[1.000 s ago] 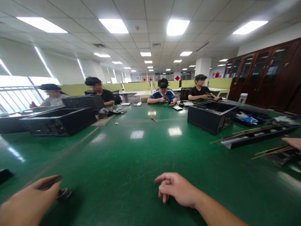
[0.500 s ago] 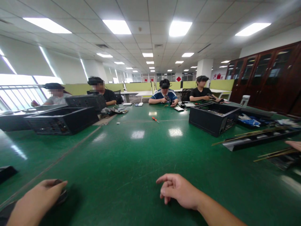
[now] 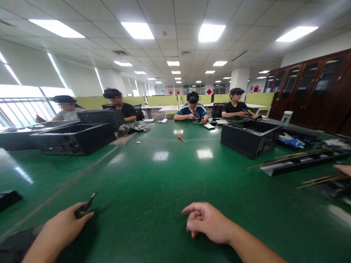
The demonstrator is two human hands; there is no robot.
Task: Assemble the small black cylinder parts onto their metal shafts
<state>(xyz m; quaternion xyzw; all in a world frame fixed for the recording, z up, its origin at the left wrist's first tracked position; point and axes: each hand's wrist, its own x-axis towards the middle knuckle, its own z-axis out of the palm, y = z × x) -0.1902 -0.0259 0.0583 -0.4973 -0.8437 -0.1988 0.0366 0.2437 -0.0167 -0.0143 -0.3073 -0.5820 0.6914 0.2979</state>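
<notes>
My left hand [image 3: 61,226], at the lower left, is closed round a small dark hand tool [image 3: 87,205]. A pale metal tip sticks out beyond the thumb and index finger, pointing up and away; the rest is hidden in my palm, so its exact kind is unclear. At the lower middle, my right hand [image 3: 207,221] hovers at or just over the green tabletop [image 3: 148,182]. Its index finger reaches left, the other fingers curl loosely apart, and nothing shows in it. A dark flat thing [image 3: 19,244] lies beneath my left forearm.
Black computer cases stand at the left [image 3: 74,138] and right [image 3: 246,140]. An orange screwdriver [image 3: 181,138] lies mid-table. Thin brass-coloured rods and a black metal channel [image 3: 301,164] lie at right, near another person's hand [image 3: 344,169]. Several people sit across the table.
My left hand has moved right and slightly forward, and the tool's metal tip has come into sight. My right hand has stayed in place.
</notes>
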